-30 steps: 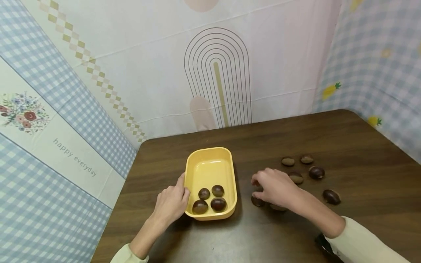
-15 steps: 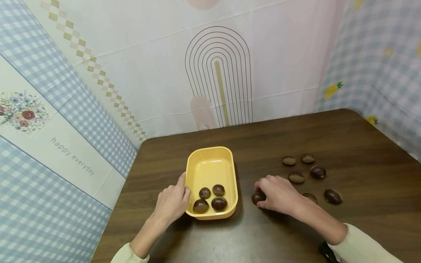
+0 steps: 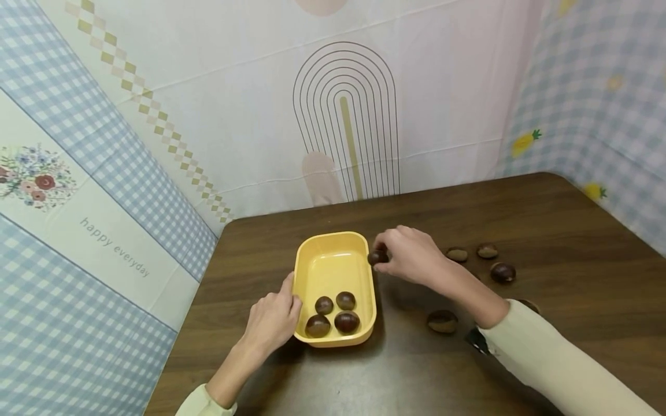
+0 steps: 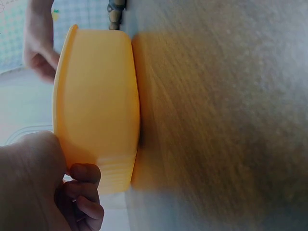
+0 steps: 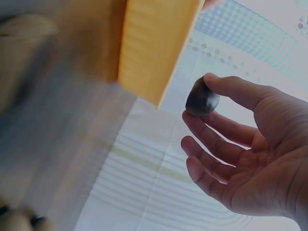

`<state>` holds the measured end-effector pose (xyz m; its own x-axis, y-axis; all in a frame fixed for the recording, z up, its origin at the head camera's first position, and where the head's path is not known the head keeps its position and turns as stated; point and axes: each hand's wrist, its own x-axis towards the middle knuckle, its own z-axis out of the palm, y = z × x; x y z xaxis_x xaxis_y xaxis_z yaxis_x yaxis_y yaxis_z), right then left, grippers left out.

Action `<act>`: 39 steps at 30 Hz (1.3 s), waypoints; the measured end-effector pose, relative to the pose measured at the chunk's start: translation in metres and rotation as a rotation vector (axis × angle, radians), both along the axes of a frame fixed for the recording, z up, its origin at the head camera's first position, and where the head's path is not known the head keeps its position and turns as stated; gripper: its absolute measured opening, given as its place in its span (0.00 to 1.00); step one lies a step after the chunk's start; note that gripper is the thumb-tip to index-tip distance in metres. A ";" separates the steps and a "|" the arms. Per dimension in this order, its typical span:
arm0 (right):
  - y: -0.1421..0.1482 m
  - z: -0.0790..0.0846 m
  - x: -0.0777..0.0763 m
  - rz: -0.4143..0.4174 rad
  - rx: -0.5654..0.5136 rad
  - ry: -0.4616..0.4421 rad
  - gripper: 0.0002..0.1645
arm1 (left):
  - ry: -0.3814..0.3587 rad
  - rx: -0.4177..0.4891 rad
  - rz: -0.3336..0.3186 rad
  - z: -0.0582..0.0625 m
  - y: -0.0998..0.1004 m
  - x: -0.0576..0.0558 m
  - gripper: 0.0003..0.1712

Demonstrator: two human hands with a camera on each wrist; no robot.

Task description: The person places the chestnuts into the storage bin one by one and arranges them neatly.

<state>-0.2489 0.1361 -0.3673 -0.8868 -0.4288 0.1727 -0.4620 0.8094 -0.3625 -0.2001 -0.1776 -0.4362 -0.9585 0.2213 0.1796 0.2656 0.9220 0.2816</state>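
A yellow rectangular box (image 3: pixel 333 271) stands on the table with several brown chestnuts (image 3: pixel 347 322) in its near end. At its left wall, my left hand (image 3: pixel 274 319) grips the rim; in the left wrist view the fingers (image 4: pixel 86 190) curl against the box's outer side. My right hand (image 3: pixel 413 254) pinches a chestnut (image 3: pixel 377 257) just off the box's right rim. In the right wrist view this chestnut (image 5: pixel 202 97) sits between thumb and fingertips, off the table, the other fingers loosely bent.
To the right, several loose chestnuts (image 3: pixel 503 272) lie on the dark wooden table (image 3: pixel 416 375). One chestnut (image 3: pixel 442 322) is closer, beside the right forearm, and another is partly hidden by the sleeve (image 3: pixel 551 346). A patterned cloth (image 3: pixel 442 86) hangs behind the table.
My right hand has picked up a chestnut from the table and carried it left and away from me to the box's right rim. The left hand and box stay put.
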 end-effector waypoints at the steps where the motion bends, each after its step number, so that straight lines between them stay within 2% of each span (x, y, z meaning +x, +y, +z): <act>1: -0.005 0.002 -0.003 0.008 -0.004 0.005 0.13 | 0.001 0.000 0.001 0.000 0.000 0.000 0.31; 5: -0.028 0.001 -0.011 0.042 0.001 0.020 0.12 | 0.007 0.004 -0.002 -0.001 0.001 0.000 0.30; 9: -0.047 -0.009 -0.018 0.080 0.017 0.018 0.10 | 0.007 0.000 0.004 -0.001 0.002 -0.001 0.30; 18: -0.075 -0.033 -0.025 0.096 0.093 0.011 0.19 | 0.010 -0.004 0.009 -0.001 0.004 -0.001 0.30; 25: -0.084 -0.048 -0.027 0.088 0.160 -0.006 0.21 | 0.001 0.000 0.015 0.000 0.005 -0.001 0.30; 31: -0.088 -0.055 -0.028 0.086 0.234 -0.001 0.22 | 0.013 -0.002 0.014 0.000 0.004 -0.001 0.30; 36: -0.089 -0.057 -0.028 0.089 0.239 -0.005 0.23 | 0.016 -0.003 0.016 0.000 0.004 -0.002 0.30; 39: -0.087 -0.051 -0.023 0.097 0.206 -0.001 0.18 | 0.015 -0.002 0.009 0.001 0.002 0.000 0.30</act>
<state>-0.2716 0.0493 -0.4183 -0.8400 -0.5378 0.0722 -0.5407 0.8183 -0.1949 -0.2004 -0.1760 -0.4351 -0.9578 0.2126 0.1936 0.2611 0.9250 0.2761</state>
